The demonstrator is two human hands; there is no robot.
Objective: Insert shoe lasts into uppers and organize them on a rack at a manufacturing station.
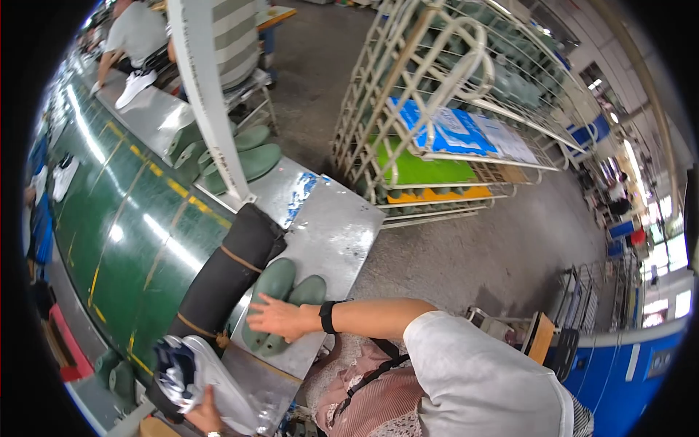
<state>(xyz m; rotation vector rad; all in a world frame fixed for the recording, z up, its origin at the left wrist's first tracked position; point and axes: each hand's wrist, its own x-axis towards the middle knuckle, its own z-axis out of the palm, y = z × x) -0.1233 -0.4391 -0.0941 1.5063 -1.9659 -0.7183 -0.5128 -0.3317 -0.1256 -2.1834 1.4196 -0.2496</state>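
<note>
At the lower left, my left hand [206, 416] grips a white sneaker [222, 379] by its side. Dark blue and white material shows in the shoe's opening. My right hand [278, 319], black band at the wrist, reaches across a metal table with its fingers spread. It lies over a pair of green shoe lasts [274, 280], at least partly touching them; whether it presses on them I cannot tell. A black padded roll [222, 273], tied with brown cord, runs between the lasts and the green conveyor belt [156, 218].
More green lasts [258, 162] sit on the metal bench beyond a white post [207, 102]. Across the aisle stands a wire rack cart [437, 138] loaded with lasts and coloured sheets. Two people [142, 36] sit farther along the line. A blue cabinet [619, 379] is at right.
</note>
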